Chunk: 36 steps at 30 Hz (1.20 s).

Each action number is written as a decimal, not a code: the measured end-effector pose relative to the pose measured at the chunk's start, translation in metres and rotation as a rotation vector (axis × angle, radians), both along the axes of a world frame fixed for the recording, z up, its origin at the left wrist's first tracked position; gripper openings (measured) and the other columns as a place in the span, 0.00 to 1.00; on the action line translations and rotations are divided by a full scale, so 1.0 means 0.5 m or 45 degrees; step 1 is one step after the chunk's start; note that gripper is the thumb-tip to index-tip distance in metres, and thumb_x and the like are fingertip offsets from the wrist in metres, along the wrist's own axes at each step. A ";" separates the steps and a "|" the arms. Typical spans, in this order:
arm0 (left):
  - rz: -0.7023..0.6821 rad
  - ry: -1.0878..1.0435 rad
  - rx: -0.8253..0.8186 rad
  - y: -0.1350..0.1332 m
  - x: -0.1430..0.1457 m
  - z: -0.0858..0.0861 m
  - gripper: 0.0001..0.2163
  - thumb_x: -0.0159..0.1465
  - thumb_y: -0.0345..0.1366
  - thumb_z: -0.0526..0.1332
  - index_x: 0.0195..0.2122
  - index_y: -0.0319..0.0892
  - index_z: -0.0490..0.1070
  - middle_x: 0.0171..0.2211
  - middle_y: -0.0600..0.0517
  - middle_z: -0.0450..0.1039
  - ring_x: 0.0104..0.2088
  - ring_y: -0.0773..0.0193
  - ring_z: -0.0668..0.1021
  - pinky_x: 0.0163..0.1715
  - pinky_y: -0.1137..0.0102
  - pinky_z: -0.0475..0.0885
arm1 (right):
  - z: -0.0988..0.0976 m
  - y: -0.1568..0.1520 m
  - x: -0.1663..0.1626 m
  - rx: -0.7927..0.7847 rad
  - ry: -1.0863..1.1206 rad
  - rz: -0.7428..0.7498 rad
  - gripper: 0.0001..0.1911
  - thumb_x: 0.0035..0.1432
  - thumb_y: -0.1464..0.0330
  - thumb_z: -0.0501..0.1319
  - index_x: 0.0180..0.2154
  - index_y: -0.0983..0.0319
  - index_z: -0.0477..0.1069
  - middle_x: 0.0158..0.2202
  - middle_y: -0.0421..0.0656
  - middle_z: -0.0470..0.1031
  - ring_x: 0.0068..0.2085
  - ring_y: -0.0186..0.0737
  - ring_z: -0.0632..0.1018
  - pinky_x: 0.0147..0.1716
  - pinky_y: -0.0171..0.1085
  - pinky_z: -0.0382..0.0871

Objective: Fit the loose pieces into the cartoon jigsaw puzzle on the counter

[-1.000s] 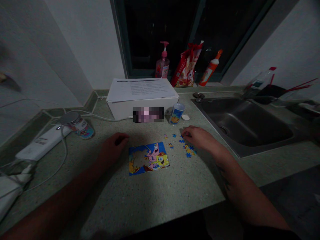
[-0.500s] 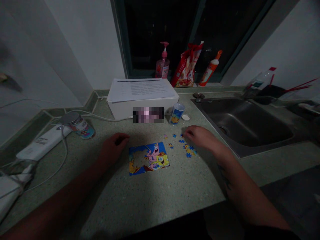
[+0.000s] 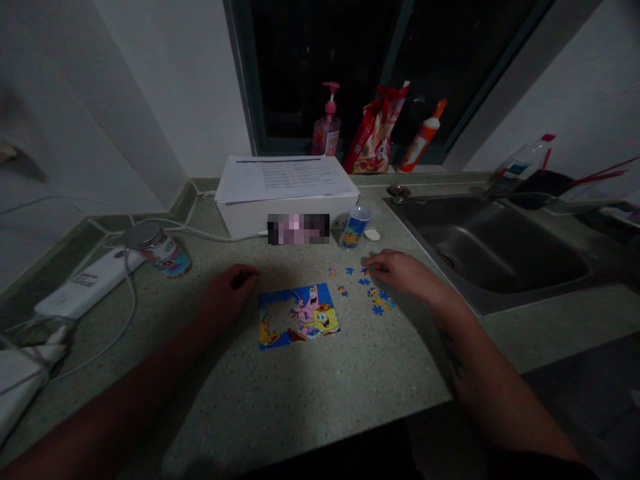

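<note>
A partly assembled jigsaw puzzle [image 3: 320, 320] with a cartoon picture lies flat on the counter, with a gap in its left half. My left hand [image 3: 235, 287] rests beside its upper left corner, fingers loosely curved, thumb apart, nothing seen in it. To the puzzle's right, my right hand [image 3: 395, 270] is low over the counter, its thumb and fingers slightly apart. Just at those fingertips lies a small puzzle piece [image 3: 365, 271]; whether they touch it I cannot tell. Several loose pieces are scattered nearby, including a blue piece [image 3: 349, 271] and a cluster of pieces [image 3: 380, 301].
A blue can [image 3: 355, 228] and a round white lid [image 3: 373, 235] stand behind the pieces. Farther back is a white box [image 3: 287, 183] with papers on top. On the left are a jar [image 3: 157, 248] and a power strip [image 3: 83, 287] with cables. A sink [image 3: 500, 247] is at the right.
My right hand's fingers have parted a little, and more of the small piece at their tips shows. My left hand and the puzzle stay in place.
</note>
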State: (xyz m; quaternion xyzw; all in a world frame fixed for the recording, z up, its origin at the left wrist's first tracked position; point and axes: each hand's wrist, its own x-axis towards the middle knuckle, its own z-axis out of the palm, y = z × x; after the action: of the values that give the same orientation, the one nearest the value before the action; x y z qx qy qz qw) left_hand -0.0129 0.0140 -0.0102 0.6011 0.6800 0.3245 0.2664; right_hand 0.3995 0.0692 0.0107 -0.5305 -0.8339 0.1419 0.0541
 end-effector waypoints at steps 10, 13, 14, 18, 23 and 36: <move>-0.007 0.015 0.000 -0.001 0.000 0.003 0.14 0.60 0.49 0.61 0.39 0.48 0.80 0.39 0.48 0.86 0.43 0.48 0.85 0.47 0.57 0.79 | 0.006 -0.003 -0.010 -0.034 -0.028 -0.014 0.14 0.65 0.72 0.63 0.48 0.57 0.84 0.46 0.47 0.84 0.42 0.46 0.84 0.43 0.40 0.75; 0.002 -0.013 -0.007 0.000 0.001 0.002 0.12 0.59 0.48 0.62 0.38 0.49 0.80 0.39 0.49 0.87 0.42 0.47 0.85 0.47 0.57 0.79 | 0.008 -0.004 -0.013 -0.048 -0.028 -0.019 0.12 0.65 0.70 0.63 0.47 0.56 0.84 0.46 0.47 0.85 0.42 0.47 0.84 0.43 0.41 0.75; 0.004 -0.017 -0.007 0.000 0.001 0.001 0.12 0.59 0.47 0.62 0.38 0.49 0.80 0.39 0.49 0.87 0.43 0.47 0.85 0.47 0.56 0.79 | 0.007 -0.004 -0.013 -0.049 -0.031 -0.024 0.12 0.65 0.70 0.63 0.47 0.56 0.84 0.45 0.47 0.85 0.42 0.47 0.84 0.43 0.41 0.75; 0.001 -0.004 0.003 0.000 0.001 0.001 0.13 0.59 0.47 0.61 0.38 0.48 0.80 0.39 0.49 0.86 0.42 0.48 0.85 0.47 0.55 0.79 | 0.003 -0.005 -0.013 -0.039 -0.020 -0.017 0.12 0.64 0.71 0.64 0.47 0.57 0.83 0.43 0.47 0.84 0.40 0.46 0.84 0.41 0.41 0.75; 0.001 0.004 0.004 -0.001 0.002 0.004 0.13 0.59 0.49 0.61 0.38 0.48 0.79 0.38 0.47 0.85 0.40 0.48 0.84 0.45 0.56 0.79 | 0.004 -0.006 -0.015 -0.060 -0.023 -0.025 0.12 0.64 0.72 0.63 0.46 0.58 0.83 0.44 0.47 0.84 0.40 0.46 0.84 0.41 0.41 0.74; -0.015 0.015 0.012 -0.001 -0.001 0.000 0.14 0.59 0.49 0.61 0.38 0.48 0.79 0.37 0.48 0.85 0.41 0.48 0.84 0.45 0.56 0.78 | 0.004 -0.007 -0.017 -0.055 -0.023 -0.033 0.11 0.64 0.71 0.63 0.45 0.58 0.83 0.42 0.48 0.85 0.40 0.47 0.83 0.41 0.42 0.74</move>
State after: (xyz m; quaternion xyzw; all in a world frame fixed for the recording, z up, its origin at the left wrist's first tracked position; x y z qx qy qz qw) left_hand -0.0133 0.0137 -0.0100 0.6082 0.6766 0.3225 0.2615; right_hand 0.3911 0.0659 0.0128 -0.5435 -0.8243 0.1543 0.0369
